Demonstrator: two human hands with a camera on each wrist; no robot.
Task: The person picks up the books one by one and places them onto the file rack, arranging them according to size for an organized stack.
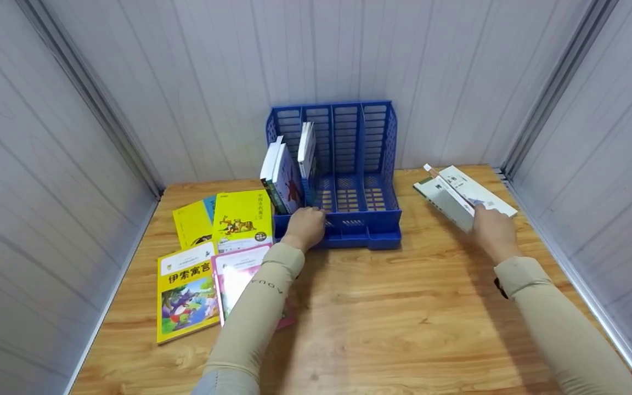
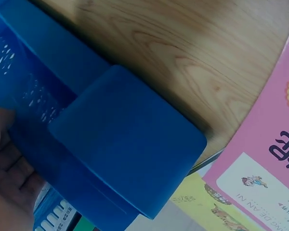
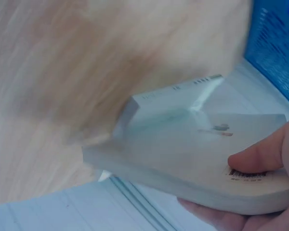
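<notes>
My left hand (image 1: 306, 227) grips the low front wall of a blue plastic book rack (image 1: 357, 222); in the left wrist view its fingers curl at that wall. The rack has several upright slots. White-edged books (image 1: 286, 178) lean in its leftmost slot, and thinner ones (image 1: 306, 148) stand in the slot beside it. Out to the right, my right hand (image 1: 494, 233) holds a pale paperback (image 3: 173, 159), thumb near the barcode on its cover and fingers beneath. Another white book (image 1: 494, 200) is close behind it at the table's right side.
Left of the rack lie several books: a yellow one with tigers (image 1: 242, 216), a yellow fable book (image 1: 188, 293), a pink one (image 1: 242, 277) partly under my left forearm, and another yellow one (image 1: 190, 219). Pale panel walls (image 1: 338, 49) enclose the wooden table (image 1: 382, 323).
</notes>
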